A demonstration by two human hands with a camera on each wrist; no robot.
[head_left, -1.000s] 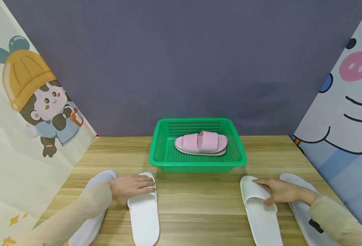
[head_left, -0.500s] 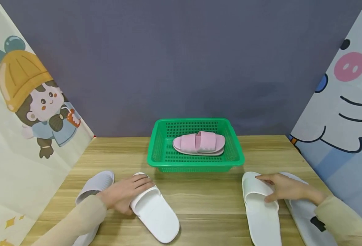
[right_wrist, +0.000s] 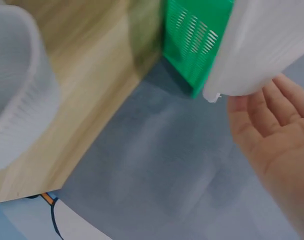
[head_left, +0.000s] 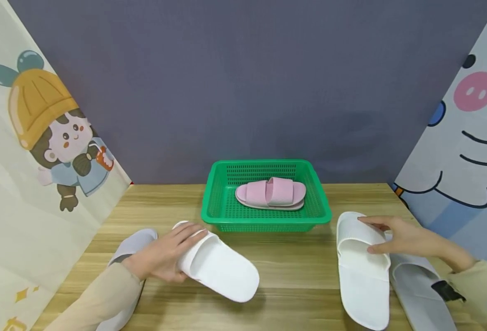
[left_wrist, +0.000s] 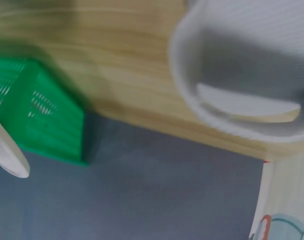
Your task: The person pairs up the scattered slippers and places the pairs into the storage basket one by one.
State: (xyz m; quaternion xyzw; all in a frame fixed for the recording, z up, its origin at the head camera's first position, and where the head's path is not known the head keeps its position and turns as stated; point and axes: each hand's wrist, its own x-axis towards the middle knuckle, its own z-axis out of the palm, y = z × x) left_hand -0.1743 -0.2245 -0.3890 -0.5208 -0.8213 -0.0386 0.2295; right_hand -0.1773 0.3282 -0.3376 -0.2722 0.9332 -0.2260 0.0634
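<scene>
My left hand (head_left: 169, 250) grips a white slipper (head_left: 222, 269) by its strap end, fingers over the strap and thumb at the side. That slipper is tilted, with its heel to the right and a shadow on the table below. My right hand (head_left: 409, 239) pinches another white slipper (head_left: 363, 285) at the strap, also raised above the table; the right wrist view shows several fingers (right_wrist: 272, 110) against it. On the far side of each hand lies a pale slipper: the left one (head_left: 137, 241) partly covered by my arm, the right one (head_left: 419, 287) partly behind the held slipper.
A green basket (head_left: 266, 220) stands at the back of the wooden table (head_left: 293, 276), with pink slippers (head_left: 270, 193) lying in it. Behind the table rises a grey-blue backdrop (head_left: 251, 92); printed cartoon sheets (head_left: 67, 142) flank both sides.
Both hands have raised their white slippers off the table. The left one has swung its heel to the right; the right one has moved up and slightly right. The basket stays put.
</scene>
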